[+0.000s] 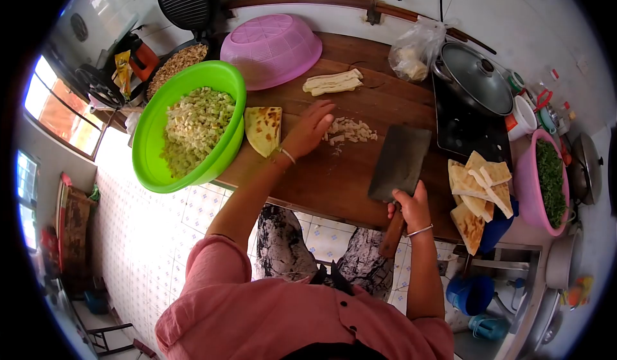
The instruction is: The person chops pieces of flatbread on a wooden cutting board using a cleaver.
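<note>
My right hand [412, 207] grips the wooden handle of a cleaver [400, 161], its broad dark blade lying flat or nearly so over the wooden table. Just left of the blade is a small pile of chopped pale pieces [350, 130], perhaps flatbread. My left hand [310, 128] is beside that pile with its fingers stretched out, holding nothing. A stack of pale strips [333, 82] rests farther back on the wood. Left of my left hand lies a browned flatbread wedge [263, 130], next to a green basin [144, 148] filled with chopped pale-green pieces.
An upturned pink basket [270, 51] stands at the back. On the right are a lidded pan [477, 80] on a black cooktop, more flatbread wedges [472, 222], and a pink basin [528, 186] of chopped greens. A plastic bag [414, 48] sits near the wall.
</note>
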`<state>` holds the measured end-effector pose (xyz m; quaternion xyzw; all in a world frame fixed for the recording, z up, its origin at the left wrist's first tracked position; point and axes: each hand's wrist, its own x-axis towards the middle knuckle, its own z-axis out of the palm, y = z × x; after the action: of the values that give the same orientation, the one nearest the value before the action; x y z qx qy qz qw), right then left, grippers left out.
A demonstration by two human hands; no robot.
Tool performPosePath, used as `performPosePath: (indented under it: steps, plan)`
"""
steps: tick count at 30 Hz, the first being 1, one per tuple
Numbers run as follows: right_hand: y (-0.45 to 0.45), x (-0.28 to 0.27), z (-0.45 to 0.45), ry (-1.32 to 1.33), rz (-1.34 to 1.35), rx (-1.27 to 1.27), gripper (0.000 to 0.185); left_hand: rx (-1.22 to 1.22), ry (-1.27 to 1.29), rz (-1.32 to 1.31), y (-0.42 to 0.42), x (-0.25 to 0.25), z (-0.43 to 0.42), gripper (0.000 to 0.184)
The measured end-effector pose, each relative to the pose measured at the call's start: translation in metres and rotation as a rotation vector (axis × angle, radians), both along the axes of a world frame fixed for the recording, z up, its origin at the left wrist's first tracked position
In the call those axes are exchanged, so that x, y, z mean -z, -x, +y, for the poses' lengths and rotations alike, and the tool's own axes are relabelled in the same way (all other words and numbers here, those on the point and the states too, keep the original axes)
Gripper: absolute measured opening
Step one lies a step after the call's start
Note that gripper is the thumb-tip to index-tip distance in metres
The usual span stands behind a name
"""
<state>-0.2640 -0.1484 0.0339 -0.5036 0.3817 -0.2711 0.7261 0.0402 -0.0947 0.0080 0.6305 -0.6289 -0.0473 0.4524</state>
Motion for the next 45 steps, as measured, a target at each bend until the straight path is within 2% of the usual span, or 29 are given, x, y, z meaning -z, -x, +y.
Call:
performPosePath:
  steps: [1, 2, 4, 8, 10, 14, 16, 20, 22, 26, 29, 31, 35, 37, 41, 43, 44, 45]
  plan:
    - [-0.001, -0.001, -0.001, -0.005, 0.01, -0.016, 0.022, -0.222, 0.02, -0.097, -0.002, 0.009, 0.005, 0.039]
    - [-0.003, -0.002, -0.002, -0.006, 0.009, -0.018, 0.022, -0.223, 0.02, -0.099, -0.003, 0.019, 0.008, 0.039]
    - [-0.009, -0.005, -0.004, -0.005, 0.021, -0.036, 0.021, -0.458, -0.089, -0.274, 0.001, 0.024, 0.012, 0.041]
    - [-0.029, 0.001, -0.01, 0.04, 0.006, -0.067, 0.021, -0.358, -0.125, -0.112, 0.029, 0.01, -0.008, 0.042]
    - [-0.041, -0.001, -0.01, 0.021, 0.058, -0.079, 0.023, -0.346, 0.035, -0.031, 0.038, 0.013, -0.024, 0.043]
    - [-0.069, -0.001, -0.001, 0.018, 0.076, -0.101, 0.026, -0.302, 0.126, 0.077, 0.048, 0.014, -0.046, 0.043]
    - [-0.083, 0.0, 0.004, 0.032, 0.082, -0.129, 0.026, -0.278, 0.094, 0.357, 0.052, 0.004, -0.044, 0.045]
    - [-0.112, 0.009, 0.014, 0.058, 0.055, -0.167, 0.026, -0.349, 0.101, 0.543, 0.045, 0.004, -0.043, 0.047]
    - [-0.118, 0.01, 0.018, 0.068, 0.018, -0.164, 0.026, -0.285, 0.187, 0.804, 0.038, 0.005, -0.044, 0.047]
    - [-0.11, -0.002, 0.022, 0.081, -0.003, -0.181, 0.024, -0.324, 0.16, 0.721, 0.037, -0.003, -0.036, 0.045]
    - [-0.112, -0.03, 0.031, 0.091, -0.052, -0.21, 0.023, -0.351, 0.132, 0.796, 0.042, -0.043, -0.021, 0.044]
    - [-0.122, -0.059, 0.038, 0.13, -0.1, -0.214, 0.022, -0.365, 0.373, 0.585, 0.036, -0.075, -0.008, 0.039]
    - [-0.154, -0.121, 0.054, 0.238, -0.139, -0.348, 0.02, -0.392, 0.419, 0.397, 0.001, -0.131, 0.017, 0.036]
    - [-0.18, -0.151, 0.071, 0.341, -0.095, -0.444, 0.022, -0.468, 0.574, 0.016, -0.027, -0.153, 0.038, 0.038]
    - [-0.237, -0.177, 0.098, 0.423, -0.096, -0.575, 0.025, -0.661, 0.58, -0.062, -0.076, -0.172, 0.081, 0.023]
    - [-0.255, -0.182, 0.111, 0.524, -0.046, -0.592, 0.026, -0.912, 0.48, -0.274, -0.107, -0.17, 0.11, 0.014]
    - [-0.265, -0.177, 0.108, 0.651, -0.002, -0.6, 0.027, -0.969, 0.442, -0.371, -0.126, -0.166, 0.125, 0.012]
    - [-0.265, -0.177, 0.109, 0.646, -0.002, -0.602, 0.027, -1.027, 0.399, -0.469, -0.14, -0.159, 0.139, 0.009]
